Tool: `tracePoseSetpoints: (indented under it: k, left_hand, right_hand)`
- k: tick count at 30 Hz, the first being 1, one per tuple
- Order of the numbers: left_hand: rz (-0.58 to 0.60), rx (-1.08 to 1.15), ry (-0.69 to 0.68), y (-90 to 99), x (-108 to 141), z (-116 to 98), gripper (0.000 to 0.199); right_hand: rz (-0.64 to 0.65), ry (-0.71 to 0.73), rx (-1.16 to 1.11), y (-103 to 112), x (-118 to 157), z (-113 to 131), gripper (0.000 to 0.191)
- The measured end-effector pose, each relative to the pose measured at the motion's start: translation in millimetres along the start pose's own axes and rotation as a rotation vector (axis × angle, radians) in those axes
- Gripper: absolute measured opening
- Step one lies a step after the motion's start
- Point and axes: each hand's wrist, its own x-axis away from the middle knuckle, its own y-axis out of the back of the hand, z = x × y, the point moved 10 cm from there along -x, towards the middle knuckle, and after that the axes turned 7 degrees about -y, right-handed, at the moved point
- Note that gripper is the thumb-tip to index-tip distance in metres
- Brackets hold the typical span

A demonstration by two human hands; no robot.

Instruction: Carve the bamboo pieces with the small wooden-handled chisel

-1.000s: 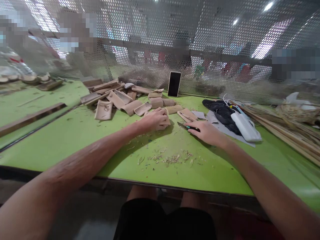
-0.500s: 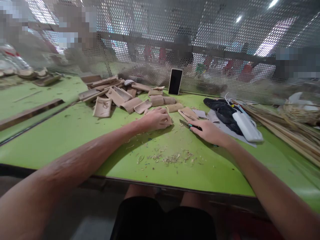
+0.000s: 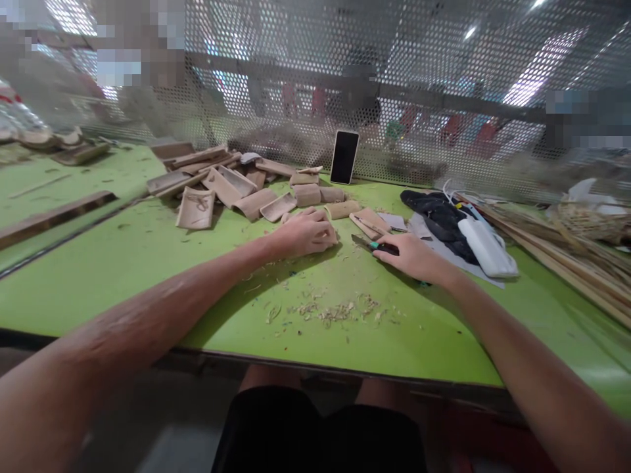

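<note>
My left hand [image 3: 306, 231] is closed over a small pale bamboo piece [image 3: 334, 240], most of it hidden under the fingers, low on the green table [image 3: 197, 289]. A short distance to the right, my right hand [image 3: 414, 255] grips a knife [image 3: 387, 248] with a black and green handle. Its dark blade points left toward the bamboo piece, apart from it. Behind the knife lies a flat bamboo piece [image 3: 369, 223] with a thin tool on top. Curly bamboo shavings [image 3: 340, 312] are scattered on the table in front of both hands.
Cut bamboo pieces [image 3: 227, 180] are heaped behind my left hand. A phone [image 3: 344, 157] leans upright against the perforated metal screen [image 3: 419, 98]. To the right are a black cloth item [image 3: 434, 213], a white power bank-like block [image 3: 488, 247] and long bamboo strips [image 3: 557, 253].
The knife in my right hand has turned slightly, showing more of its handle. My left hand stays on the bamboo piece. The whole view has shifted a little.
</note>
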Motion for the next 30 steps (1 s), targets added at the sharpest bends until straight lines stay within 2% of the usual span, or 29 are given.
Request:
tracePoseSetpoints:
  k: [7, 11, 14, 19, 22, 27, 30]
  left_hand:
    - [0.012, 0.020, 0.004, 0.6, 1, -2, 0.024]
    - [0.001, 0.008, -0.001, 1.1, 0, -2, 0.023]
    - [0.008, -0.043, 0.013, 0.3, 0, -1, 0.024]
    - [-0.004, -0.071, 0.003, -0.6, -2, -2, 0.030]
    - [-0.016, -0.064, 0.006, -0.6, -2, -1, 0.029]
    - [-0.035, -0.034, 0.019, 4.2, -1, -1, 0.027]
    - [-0.053, 0.023, 0.019, 7.4, -1, -1, 0.025]
  right_hand:
    - [0.011, 0.002, -0.038, 2, 4, 3, 0.031]
    - [-0.060, -0.055, -0.137, 13, 6, -3, 0.041]
    - [-0.131, -0.109, -0.122, 18, 3, -5, 0.049]
    - [-0.245, -0.130, -0.024, 16, -13, 9, 0.034]
    - [-0.215, -0.128, 0.018, 8, -26, 18, 0.029]
    - [-0.121, -0.141, 0.051, -1, -41, 18, 0.034]
    - [-0.087, -0.148, 0.054, -4, -43, 19, 0.027]
